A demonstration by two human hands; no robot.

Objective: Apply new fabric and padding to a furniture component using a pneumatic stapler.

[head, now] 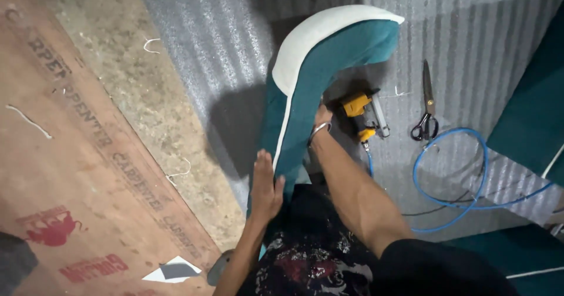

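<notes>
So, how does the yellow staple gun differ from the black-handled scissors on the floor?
The yellow pneumatic staple gun is bulky and joined to a blue coiled hose; the black-handled metal scissors are slim and flat, with nothing attached. The gun lies right beside the right hand; the scissors lie apart. Both rest on the silver ribbed sheet.

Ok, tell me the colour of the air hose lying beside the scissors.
The air hose is blue, looped on the grey floor by the black-handled scissors; the head view shows it best.
</notes>
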